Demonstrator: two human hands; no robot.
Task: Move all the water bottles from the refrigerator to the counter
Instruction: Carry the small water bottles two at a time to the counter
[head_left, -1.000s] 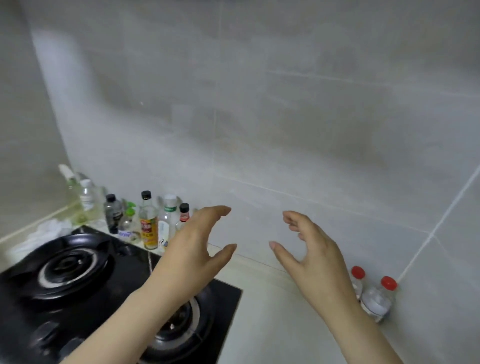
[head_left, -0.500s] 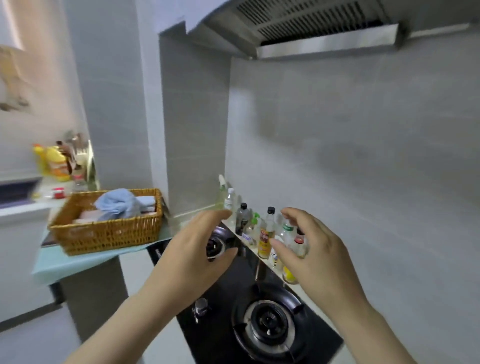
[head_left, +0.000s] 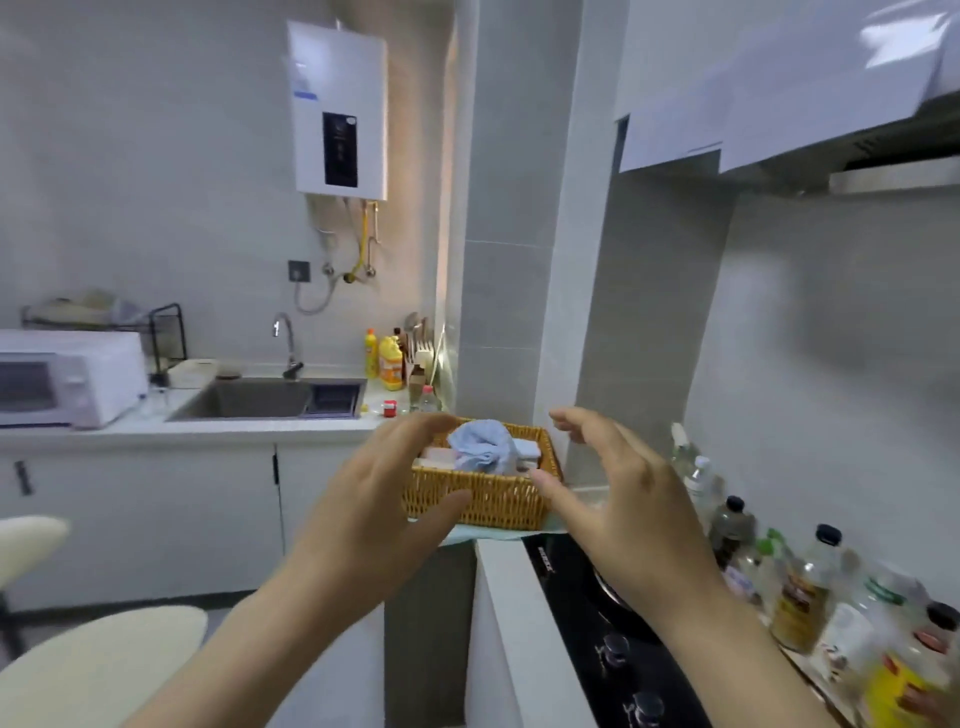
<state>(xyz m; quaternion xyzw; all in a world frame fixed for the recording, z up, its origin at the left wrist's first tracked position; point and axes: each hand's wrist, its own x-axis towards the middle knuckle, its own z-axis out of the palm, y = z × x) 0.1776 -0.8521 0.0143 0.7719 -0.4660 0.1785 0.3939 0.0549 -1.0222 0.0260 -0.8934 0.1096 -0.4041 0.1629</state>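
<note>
Bare hands (head_left: 519, 499) frame a woven wicker basket (head_left: 493, 499).

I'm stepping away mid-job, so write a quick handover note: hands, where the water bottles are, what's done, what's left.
Left hand and right hand: both raised before the wicker basket, fingers relaxed, holding nothing.
Refrigerator: not in view.
Bottles: one clear red-capped bottle stands on the counter by the sink; possibly a water bottle.
Done: cannot tell.
Left: find the refrigerator, move any remaining bottles.
</note>
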